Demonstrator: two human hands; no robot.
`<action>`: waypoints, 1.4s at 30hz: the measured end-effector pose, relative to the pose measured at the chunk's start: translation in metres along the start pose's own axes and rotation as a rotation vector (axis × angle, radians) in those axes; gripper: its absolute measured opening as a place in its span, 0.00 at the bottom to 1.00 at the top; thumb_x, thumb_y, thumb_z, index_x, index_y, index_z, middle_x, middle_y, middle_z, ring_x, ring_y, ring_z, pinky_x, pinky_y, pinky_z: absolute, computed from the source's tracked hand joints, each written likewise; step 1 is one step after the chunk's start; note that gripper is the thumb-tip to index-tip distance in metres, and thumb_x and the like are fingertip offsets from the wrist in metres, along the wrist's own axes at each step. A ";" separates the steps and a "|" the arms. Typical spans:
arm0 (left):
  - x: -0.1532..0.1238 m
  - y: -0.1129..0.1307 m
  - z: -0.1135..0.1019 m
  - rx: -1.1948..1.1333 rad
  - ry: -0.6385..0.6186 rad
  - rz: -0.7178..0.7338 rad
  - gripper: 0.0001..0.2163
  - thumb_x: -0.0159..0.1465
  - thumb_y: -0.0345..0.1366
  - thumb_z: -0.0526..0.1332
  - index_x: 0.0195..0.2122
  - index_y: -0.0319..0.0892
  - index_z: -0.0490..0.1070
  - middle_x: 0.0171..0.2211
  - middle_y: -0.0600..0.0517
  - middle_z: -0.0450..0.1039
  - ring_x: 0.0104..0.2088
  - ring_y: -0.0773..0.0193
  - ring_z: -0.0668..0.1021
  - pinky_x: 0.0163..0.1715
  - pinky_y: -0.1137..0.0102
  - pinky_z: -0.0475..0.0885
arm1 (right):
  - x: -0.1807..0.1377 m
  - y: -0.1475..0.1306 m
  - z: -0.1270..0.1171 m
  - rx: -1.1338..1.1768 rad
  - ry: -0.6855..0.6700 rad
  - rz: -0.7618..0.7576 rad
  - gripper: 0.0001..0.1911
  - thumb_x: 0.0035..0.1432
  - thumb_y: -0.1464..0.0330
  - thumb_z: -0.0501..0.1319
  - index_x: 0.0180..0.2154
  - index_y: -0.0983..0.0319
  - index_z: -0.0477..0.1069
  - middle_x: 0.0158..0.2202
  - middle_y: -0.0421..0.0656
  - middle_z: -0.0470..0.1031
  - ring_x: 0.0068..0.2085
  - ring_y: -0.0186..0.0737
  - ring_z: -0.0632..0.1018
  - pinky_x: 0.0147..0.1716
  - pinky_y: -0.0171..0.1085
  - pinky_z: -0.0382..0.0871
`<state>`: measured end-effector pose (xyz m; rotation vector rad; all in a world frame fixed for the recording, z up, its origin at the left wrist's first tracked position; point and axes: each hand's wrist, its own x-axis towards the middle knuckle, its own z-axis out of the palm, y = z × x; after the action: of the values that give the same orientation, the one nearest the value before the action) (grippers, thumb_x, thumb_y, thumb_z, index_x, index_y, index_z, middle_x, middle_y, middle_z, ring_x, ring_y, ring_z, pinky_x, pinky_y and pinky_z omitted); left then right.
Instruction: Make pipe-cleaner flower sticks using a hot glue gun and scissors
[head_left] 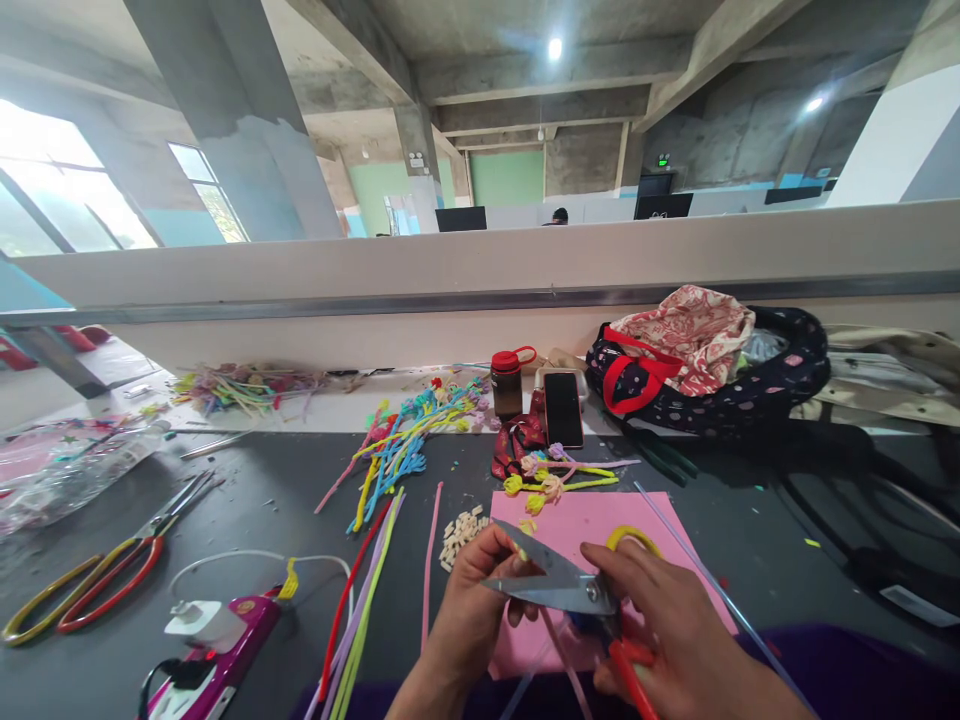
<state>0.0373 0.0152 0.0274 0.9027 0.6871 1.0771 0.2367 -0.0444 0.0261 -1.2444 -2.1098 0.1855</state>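
Head view: a pink sheet [574, 528] lies under my hands at twelve o'clock. My right hand [667, 610] grips scissors [574, 590], blades parted toward ten. My left hand [472, 590], near beige pellets [463, 535] at eleven, pinches a small yellow bit [523, 555] between the blades.

Left hand [474, 590], right hand [671, 605], forearms [429, 685] (all bare)

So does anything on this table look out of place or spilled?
Only stray bits: a yellow scrap lies on the dark work surface, well right of the pink sheet, like a dropped offcut; other specks are scattered about. Nothing looks clearly damaged.
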 end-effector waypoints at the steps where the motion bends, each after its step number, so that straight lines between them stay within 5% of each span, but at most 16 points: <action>1: 0.001 -0.001 -0.001 -0.005 -0.002 0.001 0.13 0.51 0.41 0.67 0.25 0.39 0.66 0.15 0.56 0.70 0.11 0.76 0.66 0.10 0.82 0.55 | 0.000 0.000 0.000 -0.005 -0.011 0.009 0.40 0.38 0.67 0.68 0.55 0.59 0.57 0.41 0.46 0.69 0.40 0.48 0.72 0.37 0.42 0.68; 9: 0.000 -0.001 -0.004 -0.055 -0.105 0.028 0.14 0.48 0.40 0.69 0.26 0.39 0.66 0.15 0.56 0.68 0.13 0.75 0.67 0.12 0.82 0.56 | 0.000 0.004 0.003 0.031 0.010 0.050 0.39 0.41 0.66 0.68 0.54 0.59 0.55 0.39 0.45 0.66 0.38 0.45 0.70 0.34 0.41 0.67; 42: -0.003 0.002 0.004 0.045 -0.048 0.004 0.14 0.51 0.42 0.67 0.25 0.39 0.65 0.17 0.56 0.71 0.12 0.75 0.69 0.12 0.81 0.57 | 0.002 0.000 0.006 0.067 0.049 0.025 0.39 0.38 0.71 0.70 0.53 0.59 0.56 0.32 0.41 0.68 0.30 0.39 0.70 0.27 0.35 0.63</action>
<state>0.0384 0.0122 0.0313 0.9664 0.6722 1.0432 0.2324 -0.0419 0.0220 -1.2244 -2.0307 0.2325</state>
